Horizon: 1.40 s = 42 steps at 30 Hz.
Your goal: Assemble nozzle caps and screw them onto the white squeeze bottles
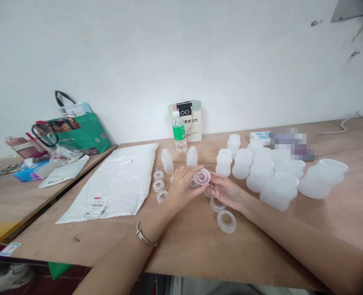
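Observation:
Over the middle of the table, my left hand [183, 182] and my right hand [226, 190] both grip a translucent bottle collar ring [201, 176], its round opening facing me. Something smaller and clear, like a nipple, appears to sit inside it; my fingers partly hide it. Just below my right hand lies a loose collar ring [226, 221], with more rings behind it partly covered. To the left of my left hand are several small clear nipples [158, 186]. Two stacks of clear dome caps [166, 159] stand behind my hands.
Several frosted bottles [280, 190] stand open-topped on the right. A large white mailing bag [116, 176] covers the table's left part. At the wall are a water bottle [179, 133] and a paper bag [196, 123]. A green bag [86, 133] sits on the adjoining table.

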{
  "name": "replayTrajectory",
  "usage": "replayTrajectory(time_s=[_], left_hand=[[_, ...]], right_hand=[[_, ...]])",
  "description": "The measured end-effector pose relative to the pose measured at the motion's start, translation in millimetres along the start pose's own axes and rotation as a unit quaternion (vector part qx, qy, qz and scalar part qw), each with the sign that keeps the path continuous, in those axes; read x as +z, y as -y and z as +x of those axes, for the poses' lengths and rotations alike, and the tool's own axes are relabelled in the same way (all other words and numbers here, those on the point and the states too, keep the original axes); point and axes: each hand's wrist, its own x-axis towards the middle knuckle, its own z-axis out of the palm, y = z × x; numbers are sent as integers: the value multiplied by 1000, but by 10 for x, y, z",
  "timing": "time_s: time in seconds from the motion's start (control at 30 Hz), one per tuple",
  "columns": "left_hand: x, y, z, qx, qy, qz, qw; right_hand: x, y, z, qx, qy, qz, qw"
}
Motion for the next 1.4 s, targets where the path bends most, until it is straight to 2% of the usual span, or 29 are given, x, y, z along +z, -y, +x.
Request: replayTrajectory(time_s=[0.23, 0.47, 0.53, 0.67, 0.77, 1.03, 1.17, 1.3, 1.4], left_hand=[[-3, -12, 1, 16, 5, -53, 998], [6, -86, -19, 61, 5, -51, 997], [3, -101, -11, 40, -1, -50, 998], [6, -104, 17, -46, -33, -56, 997], [4, -106, 25, -63, -53, -53, 995], [-35, -169, -15, 7, -3, -65, 998], [-35, -136, 9, -35, -13, -75, 996], [-81, -46, 65, -74, -25, -78, 994], [-179, 24, 97, -56, 60, -105, 991]], right_hand=[[-16, 8, 2, 4, -4, -18, 1000], [39, 23, -13, -8, -16, -46, 999], [57, 26, -19, -18, -19, -48, 999], [82, 24, -31, -39, -25, -54, 997], [84, 17, -36, -47, -31, -63, 996], [64, 28, -21, -45, -51, -99, 993], [87, 41, -37, -60, -52, -121, 989], [102, 42, -51, -105, -61, -160, 980], [115, 31, -60, -149, -76, -206, 964]])
